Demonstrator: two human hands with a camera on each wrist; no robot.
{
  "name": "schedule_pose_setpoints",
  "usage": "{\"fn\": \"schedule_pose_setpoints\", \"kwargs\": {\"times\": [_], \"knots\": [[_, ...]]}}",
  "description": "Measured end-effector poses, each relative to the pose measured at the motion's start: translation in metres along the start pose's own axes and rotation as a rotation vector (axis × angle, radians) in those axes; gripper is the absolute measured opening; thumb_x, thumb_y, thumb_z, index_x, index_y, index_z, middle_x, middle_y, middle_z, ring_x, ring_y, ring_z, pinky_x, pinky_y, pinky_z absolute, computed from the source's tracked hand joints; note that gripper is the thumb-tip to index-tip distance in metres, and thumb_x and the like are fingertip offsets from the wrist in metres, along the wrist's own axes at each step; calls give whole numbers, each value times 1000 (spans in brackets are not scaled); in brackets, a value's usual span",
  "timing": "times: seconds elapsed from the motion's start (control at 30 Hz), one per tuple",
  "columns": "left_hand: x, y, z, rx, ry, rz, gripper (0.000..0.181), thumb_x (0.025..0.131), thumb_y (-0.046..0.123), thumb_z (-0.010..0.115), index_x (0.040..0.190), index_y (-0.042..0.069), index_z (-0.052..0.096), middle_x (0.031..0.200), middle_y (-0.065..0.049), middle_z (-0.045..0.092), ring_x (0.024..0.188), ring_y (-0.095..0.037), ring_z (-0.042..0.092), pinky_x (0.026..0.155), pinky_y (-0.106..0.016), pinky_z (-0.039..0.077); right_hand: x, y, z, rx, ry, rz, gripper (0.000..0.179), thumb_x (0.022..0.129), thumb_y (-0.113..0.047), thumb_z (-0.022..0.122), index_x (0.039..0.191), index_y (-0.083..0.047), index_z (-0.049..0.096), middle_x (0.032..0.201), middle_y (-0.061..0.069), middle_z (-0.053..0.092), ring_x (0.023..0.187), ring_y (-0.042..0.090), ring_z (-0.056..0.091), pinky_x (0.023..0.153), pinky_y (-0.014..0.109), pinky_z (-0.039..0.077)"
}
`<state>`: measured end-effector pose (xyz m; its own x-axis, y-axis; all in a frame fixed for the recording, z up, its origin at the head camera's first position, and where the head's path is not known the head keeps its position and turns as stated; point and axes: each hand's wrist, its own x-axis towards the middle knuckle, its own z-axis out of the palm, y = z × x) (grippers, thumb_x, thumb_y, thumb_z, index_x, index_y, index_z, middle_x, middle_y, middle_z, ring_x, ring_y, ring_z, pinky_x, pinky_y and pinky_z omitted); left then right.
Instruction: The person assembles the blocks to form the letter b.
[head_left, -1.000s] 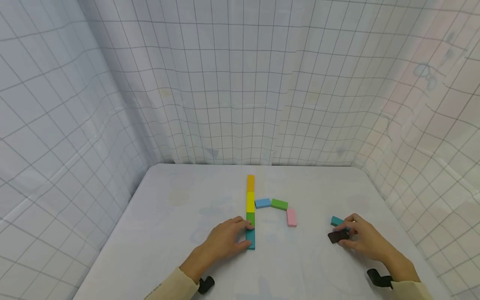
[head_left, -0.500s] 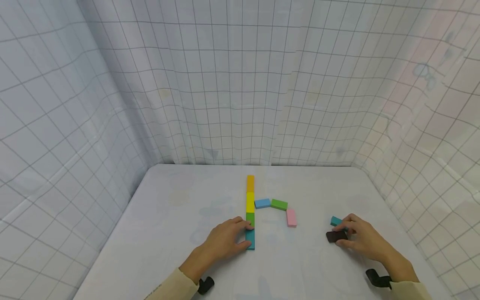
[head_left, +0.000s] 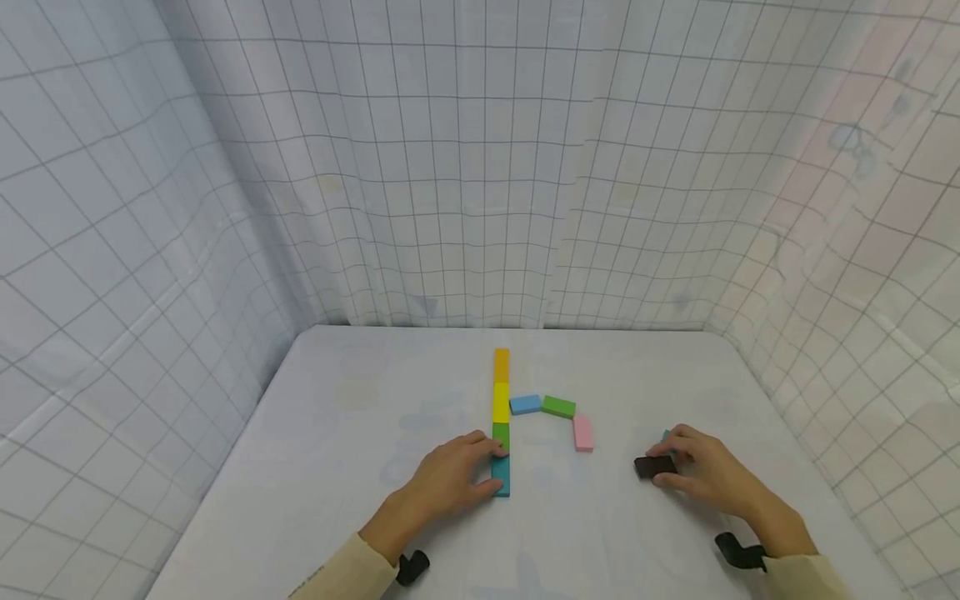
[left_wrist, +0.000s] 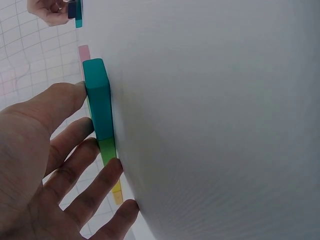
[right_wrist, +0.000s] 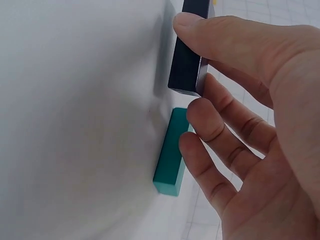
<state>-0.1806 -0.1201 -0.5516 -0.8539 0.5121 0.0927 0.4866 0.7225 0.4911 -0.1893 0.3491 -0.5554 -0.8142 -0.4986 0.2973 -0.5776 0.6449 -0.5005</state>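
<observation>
My left hand point(head_left: 452, 477) rests at the near end of a straight row of flat blocks. Its thumb and fingertips touch a teal block point(head_left: 502, 477) and the green block point(head_left: 501, 435) beyond it, fingers loosely spread. Further along that row lie a yellow block point(head_left: 501, 403) and an orange block point(head_left: 502, 365). Over at the right, my right hand point(head_left: 708, 473) pinches a black block point(right_wrist: 190, 62) between thumb and fingers, close over the white surface with a shadow beside it. Another teal block point(right_wrist: 170, 155) lies under its other fingertips, mostly hidden by the hand in the head view.
From the row's yellow block, a blue block point(head_left: 525, 405), a second green block point(head_left: 558, 407) and a pink block point(head_left: 582, 434) curve off to the right. White gridded curtains point(head_left: 495, 183) enclose the white-covered table point(head_left: 360, 400) at the back and both sides.
My right hand has moved a little left with the black block, which has turned more level and now covers most of the loose teal block. The left hand stays put.
</observation>
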Motion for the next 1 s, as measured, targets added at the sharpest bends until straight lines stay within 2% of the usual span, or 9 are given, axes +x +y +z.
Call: {"fn": "schedule_pose_setpoints", "kwargs": {"times": [0.1,0.33,0.57,0.8,1.0], "knots": [[-1,0,1,-5,0,-2,44,102,31,93,142,18,81,140,0,79,127,-23,78,110,-51,68,3,-4,3,2,-14,2,33,92,-15,101,120,-20,85,113,-8,74,86,0,58,72,22,52],[0,-2,2,22,8,14,44,102,31,93,142,18,80,139,0,79,126,-22,78,109,-49,68,18,-15,9,-22,-72,69,31,95,-18,99,122,-22,84,118,-10,77,90,-1,59,76,23,53],[3,-1,0,18,5,18,44,103,30,93,143,17,81,139,-2,79,126,-23,78,110,-50,68,31,-25,17,-21,-74,14,30,96,-15,98,122,-19,84,118,-9,77,91,1,62,77,23,56],[3,-1,-1,23,15,10,43,101,28,94,141,17,82,137,-2,79,126,-25,79,109,-51,68,40,-32,25,1,-121,31,28,99,-17,96,124,-18,84,117,-7,75,90,3,61,76,21,51],[2,-1,-1,15,4,9,43,101,30,94,140,17,82,137,-2,79,123,-24,79,108,-51,68,45,-41,31,1,-122,-11,28,99,-16,96,124,-18,85,116,-6,76,90,7,62,75,20,51]]}}
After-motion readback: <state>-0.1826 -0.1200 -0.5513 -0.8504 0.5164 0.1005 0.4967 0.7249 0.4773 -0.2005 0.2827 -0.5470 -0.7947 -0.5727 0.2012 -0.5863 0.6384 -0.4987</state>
